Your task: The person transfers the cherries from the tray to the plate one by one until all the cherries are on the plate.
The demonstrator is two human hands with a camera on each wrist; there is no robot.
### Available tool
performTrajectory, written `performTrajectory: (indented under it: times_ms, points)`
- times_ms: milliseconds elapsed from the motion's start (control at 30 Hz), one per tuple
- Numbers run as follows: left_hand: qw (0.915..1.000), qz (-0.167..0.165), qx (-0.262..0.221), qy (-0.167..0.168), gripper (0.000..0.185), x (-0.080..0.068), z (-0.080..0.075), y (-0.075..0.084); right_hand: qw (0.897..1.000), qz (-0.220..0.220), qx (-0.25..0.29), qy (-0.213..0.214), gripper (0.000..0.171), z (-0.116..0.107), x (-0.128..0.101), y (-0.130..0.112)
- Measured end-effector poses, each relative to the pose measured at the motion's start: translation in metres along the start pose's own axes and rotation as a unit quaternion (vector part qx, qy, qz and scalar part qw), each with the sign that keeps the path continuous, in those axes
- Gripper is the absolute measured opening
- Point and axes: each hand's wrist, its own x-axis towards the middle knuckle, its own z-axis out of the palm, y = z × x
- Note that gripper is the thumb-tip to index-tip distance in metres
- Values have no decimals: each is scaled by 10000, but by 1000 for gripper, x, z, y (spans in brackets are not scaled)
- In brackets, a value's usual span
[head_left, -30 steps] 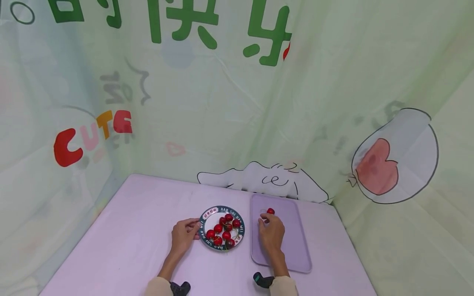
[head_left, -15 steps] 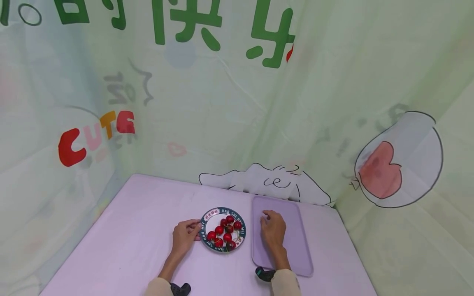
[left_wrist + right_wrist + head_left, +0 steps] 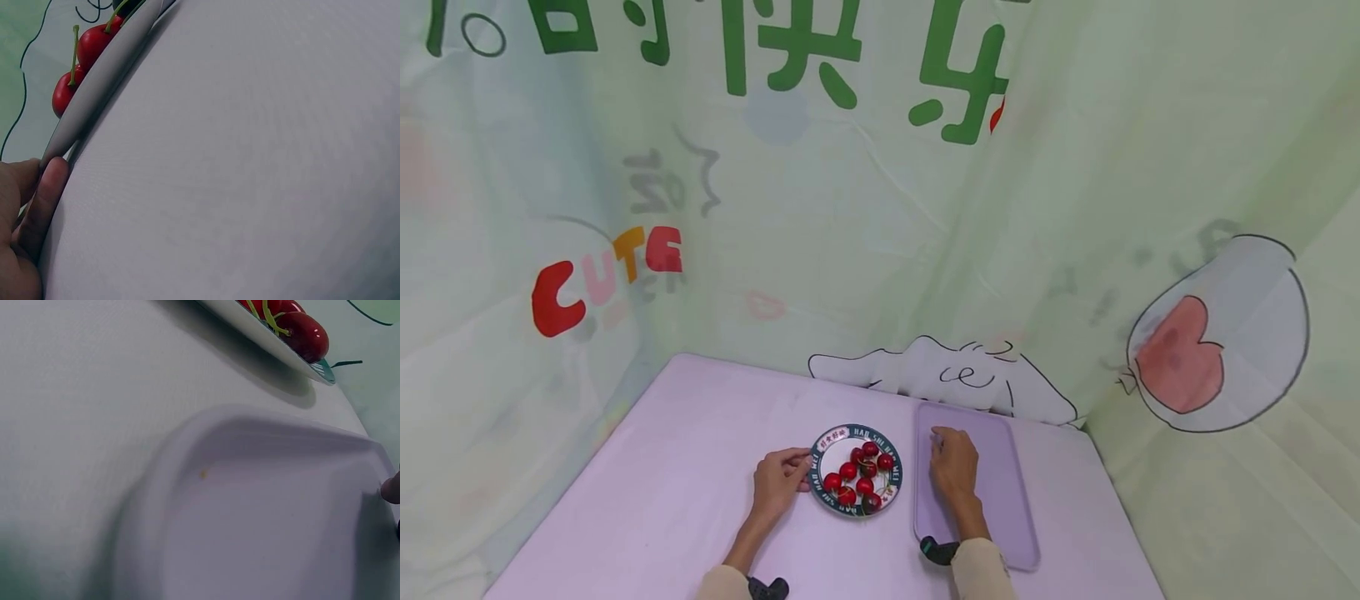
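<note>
In the head view my left hand (image 3: 778, 483) pinches the left rim of a round plate (image 3: 817, 492) with a dark green lettered border. The left wrist view shows fingertips (image 3: 55, 178) at that rim, which is raised off the table there. Several red cherries (image 3: 864, 486) with stems lie on the plate. My right hand (image 3: 957, 467) is over the upper left part of a lilac tray (image 3: 1000, 508), fingers bent downward. Whatever is under its fingers is hidden; only one fingertip (image 3: 390, 489) and a sliver of something dark enter the right wrist view.
Both things stand on a table with a pale lilac cover (image 3: 700, 433), the tray right of the plate with a narrow gap between them. Printed cloth hangs (image 3: 820, 250) close behind the table and at its sides. A tiny yellow speck (image 3: 203, 474) lies in the tray.
My right hand has moved slightly forward over the tray, then a little left. The single cherry seen beyond its fingers a second ago is out of sight. The left hand keeps its hold.
</note>
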Motion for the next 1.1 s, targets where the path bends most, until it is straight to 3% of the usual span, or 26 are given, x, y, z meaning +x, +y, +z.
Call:
performTrajectory:
  times_ms: [467, 867, 1100]
  points:
    - [9998, -36, -117, -136, 27, -2, -2, 2, 9993, 122, -241, -273, 14, 13, 3, 9]
    - [9999, -43, -63, -89, 27, 2, -1, -1, 9998, 177, -23, 2, 13, 8, 3, 7]
    - [9999, -7, -124, -65, 26, 1, -1, 0, 9979, 517, 308, 258, 13, -1, 0, 0]
